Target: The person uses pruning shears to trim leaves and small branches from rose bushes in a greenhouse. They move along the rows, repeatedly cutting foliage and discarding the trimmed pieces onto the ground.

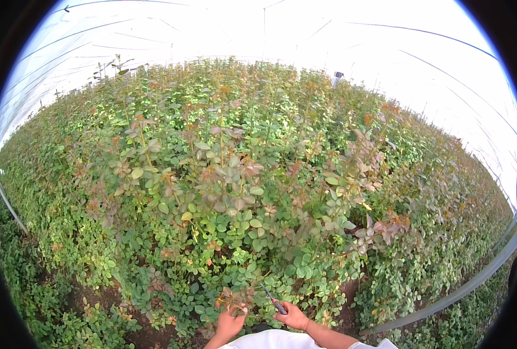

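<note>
At the bottom centre, my left hand (231, 322) holds a rose shoot (236, 298) with reddish-bronze leaves, its fingers closed about the stem. To its right, my right hand (291, 316) grips pruning shears (279, 306) with dark and red handles. The narrow metal blades point up and left into the green leaves. A short gap separates the two hands. Rose bushes (228, 174) with green and reddish foliage spread out before me. Leaves hide the lower stems.
A pale curved pipe (455, 296) crosses the lower right, and another post (6, 198) stands at far left. Bare soil (97, 296) shows between plants. Wires run under the bright greenhouse cover. A person (338, 76) is partly visible far behind the bushes.
</note>
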Demonstrator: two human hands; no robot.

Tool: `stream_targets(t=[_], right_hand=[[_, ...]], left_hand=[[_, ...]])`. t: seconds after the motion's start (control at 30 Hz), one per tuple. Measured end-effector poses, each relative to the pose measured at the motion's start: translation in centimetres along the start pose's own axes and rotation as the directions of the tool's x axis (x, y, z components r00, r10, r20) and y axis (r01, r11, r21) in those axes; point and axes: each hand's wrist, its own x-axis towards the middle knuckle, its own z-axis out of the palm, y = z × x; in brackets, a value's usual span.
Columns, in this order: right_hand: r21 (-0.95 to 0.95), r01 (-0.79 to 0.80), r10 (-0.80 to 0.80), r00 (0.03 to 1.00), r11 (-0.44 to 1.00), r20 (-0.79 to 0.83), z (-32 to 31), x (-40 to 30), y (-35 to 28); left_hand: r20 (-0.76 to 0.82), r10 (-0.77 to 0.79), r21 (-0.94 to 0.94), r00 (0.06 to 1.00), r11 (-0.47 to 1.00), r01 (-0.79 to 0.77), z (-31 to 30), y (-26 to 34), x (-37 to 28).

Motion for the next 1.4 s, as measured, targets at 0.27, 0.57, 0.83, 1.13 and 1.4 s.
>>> stream_targets(t=[0.27, 0.57, 0.83, 1.13, 1.4], right_hand=[[0.240, 0.396, -0.374, 0.918, 0.886, -0.136, 0.1, 0.0, -7.3], [0.246, 0.281, -0.268, 0.960, 0.928, -0.082, 0.5, -0.6, -8.2], [0.238, 0.292, -0.239, 0.944, 0.927, -0.226, -0.2, -0.6, -9.0], [0.229, 0.371, -0.265, 0.882, 0.900, -0.390, -1.7, -0.4, -7.5], [0.120, 0.221, -0.099, 0.773, 0.968, -0.626, -7.2, -3.8, -4.4]], left_hand=[[0.228, 0.284, 0.079, 0.931, 0.948, -0.308, 2.9, 1.2, 1.3], [0.409, 0.184, 0.175, 0.894, 0.946, -0.274, 4.2, -0.1, 0.8], [0.377, 0.205, 0.122, 0.903, 0.956, -0.268, 3.4, 1.8, 1.1], [0.276, 0.178, 0.074, 0.944, 0.976, -0.206, 2.1, 1.4, 1.6], [0.227, 0.127, 0.257, 0.965, 0.949, -0.185, -1.4, -2.4, 1.3]])
